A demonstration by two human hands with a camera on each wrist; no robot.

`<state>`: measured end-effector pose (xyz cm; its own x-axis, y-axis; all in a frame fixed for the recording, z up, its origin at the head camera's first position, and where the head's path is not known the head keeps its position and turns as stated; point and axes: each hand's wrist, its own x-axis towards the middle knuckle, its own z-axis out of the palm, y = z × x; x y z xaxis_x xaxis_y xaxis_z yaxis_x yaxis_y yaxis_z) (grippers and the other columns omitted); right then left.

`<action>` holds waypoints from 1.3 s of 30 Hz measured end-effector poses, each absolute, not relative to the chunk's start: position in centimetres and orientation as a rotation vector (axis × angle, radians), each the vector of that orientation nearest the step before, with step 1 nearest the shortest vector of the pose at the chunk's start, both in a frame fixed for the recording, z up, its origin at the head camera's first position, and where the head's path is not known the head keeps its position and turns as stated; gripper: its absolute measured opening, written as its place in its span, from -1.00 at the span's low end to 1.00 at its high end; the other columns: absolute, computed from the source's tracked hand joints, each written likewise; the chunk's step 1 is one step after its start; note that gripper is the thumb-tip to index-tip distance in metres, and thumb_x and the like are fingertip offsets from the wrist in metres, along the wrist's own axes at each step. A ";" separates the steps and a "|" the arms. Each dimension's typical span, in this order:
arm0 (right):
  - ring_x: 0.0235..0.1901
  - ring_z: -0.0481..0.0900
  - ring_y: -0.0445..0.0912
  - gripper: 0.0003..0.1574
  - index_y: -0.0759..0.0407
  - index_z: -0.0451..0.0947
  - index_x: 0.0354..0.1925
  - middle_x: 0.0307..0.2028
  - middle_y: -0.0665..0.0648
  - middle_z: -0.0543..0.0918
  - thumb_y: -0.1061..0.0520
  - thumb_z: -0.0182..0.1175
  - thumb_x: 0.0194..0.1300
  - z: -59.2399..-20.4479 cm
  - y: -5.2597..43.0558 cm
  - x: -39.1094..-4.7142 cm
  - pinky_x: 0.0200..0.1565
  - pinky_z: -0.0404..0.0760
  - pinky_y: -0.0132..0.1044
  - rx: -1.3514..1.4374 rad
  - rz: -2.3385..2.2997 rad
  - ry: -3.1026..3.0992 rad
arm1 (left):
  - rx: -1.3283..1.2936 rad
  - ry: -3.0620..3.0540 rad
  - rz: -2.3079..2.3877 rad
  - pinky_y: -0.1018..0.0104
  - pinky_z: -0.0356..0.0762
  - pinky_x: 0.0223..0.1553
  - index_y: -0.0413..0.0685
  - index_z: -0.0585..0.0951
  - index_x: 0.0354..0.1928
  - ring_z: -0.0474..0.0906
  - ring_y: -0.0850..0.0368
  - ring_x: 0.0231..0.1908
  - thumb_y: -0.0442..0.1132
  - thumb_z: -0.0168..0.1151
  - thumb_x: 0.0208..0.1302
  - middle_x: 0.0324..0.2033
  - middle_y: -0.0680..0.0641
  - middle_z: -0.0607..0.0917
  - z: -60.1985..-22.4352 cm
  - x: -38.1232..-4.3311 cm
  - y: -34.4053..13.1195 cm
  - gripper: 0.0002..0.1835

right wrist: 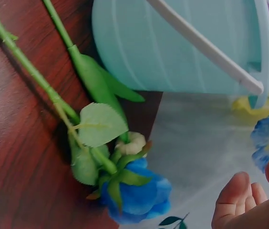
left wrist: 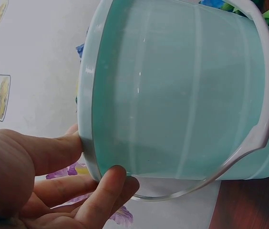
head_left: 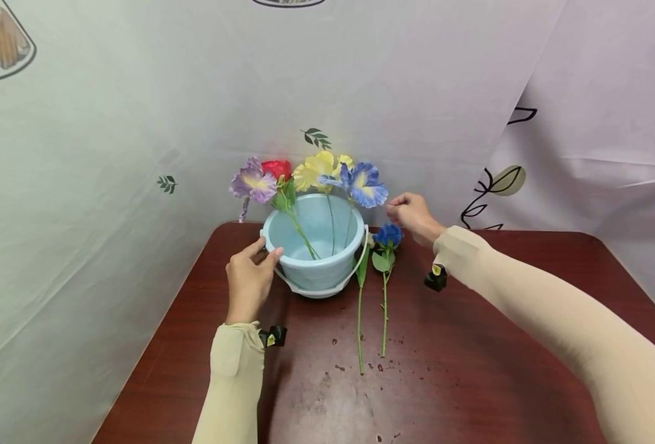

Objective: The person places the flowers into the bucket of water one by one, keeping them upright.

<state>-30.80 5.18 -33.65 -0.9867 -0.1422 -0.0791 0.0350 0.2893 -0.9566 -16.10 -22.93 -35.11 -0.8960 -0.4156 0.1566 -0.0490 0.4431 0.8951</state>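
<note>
A light blue bucket (head_left: 327, 271) stands on the table, its handle hanging down in front. My left hand (head_left: 248, 277) grips its rim at the left side, thumb and fingers about the edge in the left wrist view. Inside lean a purple iris (head_left: 253, 180), a red flower (head_left: 277, 169), a yellow iris (head_left: 316, 169) and a blue iris (head_left: 363, 184). My right hand (head_left: 413, 216) hovers right of the blue iris, fingers loosely bent with nothing in them. Below it lies a blue rose (right wrist: 137, 193), beside a white flower (right wrist: 132, 143) with a long green stem, partly hidden by the rose's leaves.
The dark red table (head_left: 472, 345) carries small wet-looking spots (head_left: 380, 367) around the stem ends. A pale printed cloth (head_left: 416, 92) hangs behind the table's back edge and along its left side.
</note>
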 end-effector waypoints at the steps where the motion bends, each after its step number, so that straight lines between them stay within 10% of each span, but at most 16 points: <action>1: -0.33 0.48 -0.06 -0.77 0.43 0.39 -0.03 -0.12 0.35 0.53 0.29 0.00 0.41 -33.8 5.3 -30.8 -0.05 0.55 -0.04 -0.091 -1.791 2.394 | 0.395 -2.345 -1.437 0.14 0.58 0.01 -0.18 0.48 0.27 0.57 0.00 0.08 -0.15 0.35 0.24 0.16 -0.19 0.56 -35.1 -16.1 -22.9 -0.42; 17: -0.30 0.59 0.08 -0.80 0.45 0.36 -0.07 -0.14 0.38 0.52 0.38 0.04 0.34 -37.7 7.1 -30.0 -0.29 0.66 -0.25 -0.006 -1.697 2.349 | 0.405 -2.341 -1.424 0.15 0.59 0.00 -0.18 0.48 0.27 0.58 0.01 0.07 -0.16 0.34 0.24 0.17 -0.17 0.56 -35.0 -16.1 -22.8 -0.43; 24: -0.15 0.60 0.28 -0.73 0.52 0.35 -0.03 0.01 0.51 0.50 0.40 0.04 0.32 -39.1 6.8 -29.2 -0.03 0.61 0.06 -0.010 -1.606 2.347 | 0.413 -2.347 -1.427 0.13 0.59 0.00 -0.18 0.48 0.27 0.60 -0.01 0.04 -0.16 0.34 0.24 0.11 -0.22 0.60 -35.0 -16.1 -22.8 -0.43; 39: -0.30 0.65 0.10 -0.84 0.43 0.40 -0.17 -0.19 0.37 0.57 0.37 0.13 0.29 -40.7 6.1 -28.8 -0.18 0.69 -0.06 0.040 -1.492 2.381 | 0.426 -2.351 -1.440 0.13 0.59 0.00 -0.17 0.48 0.27 0.59 0.00 0.05 -0.16 0.34 0.24 0.12 -0.21 0.60 -35.0 -16.1 -22.8 -0.43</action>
